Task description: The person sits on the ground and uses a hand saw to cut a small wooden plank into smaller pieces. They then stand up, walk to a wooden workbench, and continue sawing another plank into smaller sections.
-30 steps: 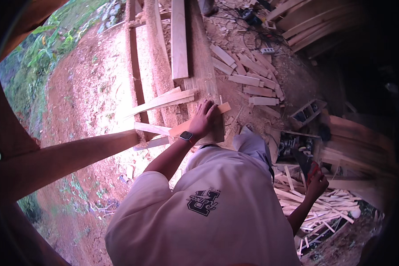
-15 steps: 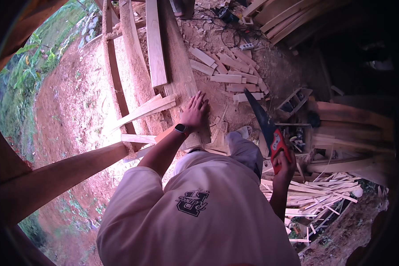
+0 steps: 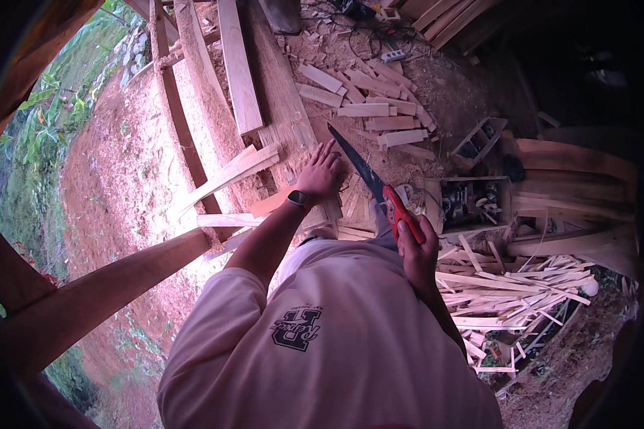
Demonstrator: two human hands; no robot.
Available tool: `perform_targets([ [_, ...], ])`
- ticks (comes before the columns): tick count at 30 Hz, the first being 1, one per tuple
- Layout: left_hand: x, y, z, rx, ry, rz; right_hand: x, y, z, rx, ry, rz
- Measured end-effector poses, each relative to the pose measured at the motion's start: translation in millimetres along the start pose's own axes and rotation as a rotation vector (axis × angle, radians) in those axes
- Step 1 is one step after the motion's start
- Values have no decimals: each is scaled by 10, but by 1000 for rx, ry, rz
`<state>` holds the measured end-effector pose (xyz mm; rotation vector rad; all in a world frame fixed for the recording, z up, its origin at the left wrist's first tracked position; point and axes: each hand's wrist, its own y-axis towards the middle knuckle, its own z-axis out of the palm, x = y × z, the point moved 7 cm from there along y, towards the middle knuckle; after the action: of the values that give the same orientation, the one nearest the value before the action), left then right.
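Observation:
My left hand (image 3: pixel 320 174), with a watch at the wrist, lies flat with fingers stretched over the near end of a wide wooden plank (image 3: pixel 283 93). In my right hand (image 3: pixel 416 247) is a handsaw (image 3: pixel 365 171), gripped by its red handle. The dark blade slants up and left, its tip just beyond my left fingertips; whether it touches wood cannot be made out. Two pale slats (image 3: pixel 240 171) lie across the plank left of my hand. A short orange-brown piece of wood (image 3: pixel 273 201) shows beside my left wrist.
Several cut wooden blocks (image 3: pixel 376 109) lie on the sawdust-covered ground ahead. To the right are an open wooden box of tools (image 3: pixel 476 204) and a heap of offcuts (image 3: pixel 515 293). A thick beam (image 3: pixel 114 275) stands at the left. A power strip (image 3: pixel 392 55) and cords lie farther off.
My right hand has swung the handsaw leftward and inward, bringing the blade from out on the right to close beside my left hand. The left hand stays on the plank.

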<state>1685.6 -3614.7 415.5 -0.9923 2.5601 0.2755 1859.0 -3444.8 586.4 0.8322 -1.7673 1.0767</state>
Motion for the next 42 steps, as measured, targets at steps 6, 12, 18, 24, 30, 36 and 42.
perform_targets([
  [6, 35, 18, -38, 71, -10, -54, 38, -34, -38, -51, 22, 49],
  [12, 73, 79, 83, 90, 41, -77, 33, -31, 46, -57, -207, -111],
  [18, 13, 70, 66, 25, 21, -119, 182, -67, 119, -18, -276, -113],
  [24, 54, 64, 64, -28, -8, -144, 283, -91, 173, 0, -300, -190],
  [30, 86, 90, 82, -1, 28, -127, 391, -109, 410, 341, -92, 12],
  [36, 40, 116, 13, 62, -21, -130, 411, -94, 446, 199, -141, -319],
  [42, -1, 157, -20, 91, 4, -146, 321, -176, 353, 152, -70, -255],
])
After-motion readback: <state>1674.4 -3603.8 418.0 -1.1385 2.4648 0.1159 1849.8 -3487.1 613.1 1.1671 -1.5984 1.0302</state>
